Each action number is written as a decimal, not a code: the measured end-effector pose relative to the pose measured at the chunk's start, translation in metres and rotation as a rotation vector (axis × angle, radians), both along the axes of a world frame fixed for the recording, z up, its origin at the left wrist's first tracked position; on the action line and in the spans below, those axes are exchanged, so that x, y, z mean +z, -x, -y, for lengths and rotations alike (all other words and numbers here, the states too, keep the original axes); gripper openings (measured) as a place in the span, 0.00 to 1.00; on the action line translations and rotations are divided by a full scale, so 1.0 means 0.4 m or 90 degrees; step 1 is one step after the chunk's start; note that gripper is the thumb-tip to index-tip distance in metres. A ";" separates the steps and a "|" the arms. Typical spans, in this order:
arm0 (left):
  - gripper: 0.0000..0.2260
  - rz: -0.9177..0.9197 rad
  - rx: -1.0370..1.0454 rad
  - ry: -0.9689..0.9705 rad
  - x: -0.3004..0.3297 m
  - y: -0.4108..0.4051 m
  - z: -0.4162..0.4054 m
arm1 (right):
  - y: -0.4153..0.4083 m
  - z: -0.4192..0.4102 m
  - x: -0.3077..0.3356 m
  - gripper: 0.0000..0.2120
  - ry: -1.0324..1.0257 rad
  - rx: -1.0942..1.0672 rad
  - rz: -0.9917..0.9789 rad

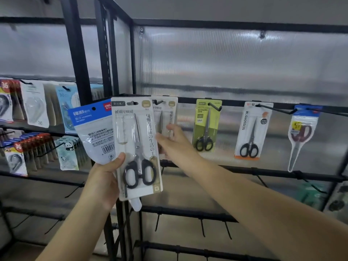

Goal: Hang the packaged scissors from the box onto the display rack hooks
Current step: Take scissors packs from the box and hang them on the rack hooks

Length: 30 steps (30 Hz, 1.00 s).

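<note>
My left hand (105, 178) grips two packs fanned together: a white-card pack of black-handled scissors (136, 147) in front and a blue-topped pouch (94, 132) behind it. My right hand (173, 142) reaches toward the rack, its fingers touching a matching white-card scissors pack (165, 110) that hangs on the leftmost hook (158, 101). Further right hang a green pack (206, 125), a white and orange pack (251, 129) and a blue-topped pouch of red scissors (301, 132), each on its own hook of the black rail (235, 103).
A black upright post (75, 53) separates this rack from a left bay stocked with correction-tape packs (33, 104). Lower rails carry bare hooks (226, 228). A translucent ribbed panel (226, 63) backs the rack.
</note>
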<state>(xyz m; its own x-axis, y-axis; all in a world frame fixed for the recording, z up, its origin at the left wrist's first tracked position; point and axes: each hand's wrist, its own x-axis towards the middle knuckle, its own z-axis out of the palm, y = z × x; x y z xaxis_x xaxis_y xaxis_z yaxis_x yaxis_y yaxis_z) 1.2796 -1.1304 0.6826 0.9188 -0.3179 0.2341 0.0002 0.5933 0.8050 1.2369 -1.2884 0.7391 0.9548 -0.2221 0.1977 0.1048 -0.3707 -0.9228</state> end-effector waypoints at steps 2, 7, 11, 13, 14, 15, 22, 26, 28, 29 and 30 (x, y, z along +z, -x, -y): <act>0.21 0.008 -0.021 0.011 0.004 -0.002 0.010 | 0.006 -0.002 -0.001 0.30 -0.034 0.035 -0.040; 0.21 -0.006 -0.058 -0.007 0.012 0.005 0.021 | 0.023 -0.001 -0.010 0.42 0.008 0.056 0.060; 0.18 -0.019 -0.047 0.026 0.016 -0.002 -0.006 | 0.048 0.005 -0.028 0.41 0.172 0.045 0.159; 0.21 -0.034 -0.046 0.015 0.011 -0.004 -0.025 | 0.060 0.010 -0.036 0.41 0.199 0.023 0.177; 0.20 -0.034 -0.041 -0.006 0.010 -0.003 -0.032 | 0.061 0.017 -0.043 0.40 0.197 0.004 0.175; 0.20 -0.029 -0.034 -0.030 0.009 -0.002 -0.037 | 0.059 0.024 -0.049 0.38 0.193 -0.019 0.169; 0.12 -0.045 -0.027 -0.081 0.016 0.018 -0.035 | 0.048 0.042 -0.054 0.30 0.188 -0.080 0.117; 0.10 -0.039 -0.042 -0.090 0.027 0.034 -0.030 | 0.026 0.037 -0.035 0.28 0.109 -0.073 0.092; 0.14 -0.028 -0.046 -0.103 0.029 0.038 -0.030 | 0.012 0.037 -0.028 0.28 0.133 -0.080 0.083; 0.15 -0.025 -0.044 -0.109 0.029 0.038 -0.032 | 0.009 0.035 -0.024 0.27 0.159 -0.083 0.080; 0.16 -0.022 -0.040 -0.115 0.028 0.039 -0.032 | 0.006 0.033 -0.020 0.26 0.184 -0.089 0.078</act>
<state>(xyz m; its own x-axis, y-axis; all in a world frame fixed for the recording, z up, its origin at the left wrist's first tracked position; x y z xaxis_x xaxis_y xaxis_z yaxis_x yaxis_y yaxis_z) 1.2641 -1.1175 0.6939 0.9021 -0.4094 0.1362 0.0632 0.4377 0.8969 1.2343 -1.3016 0.7311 0.8842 -0.2669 0.3833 0.1386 -0.6338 -0.7609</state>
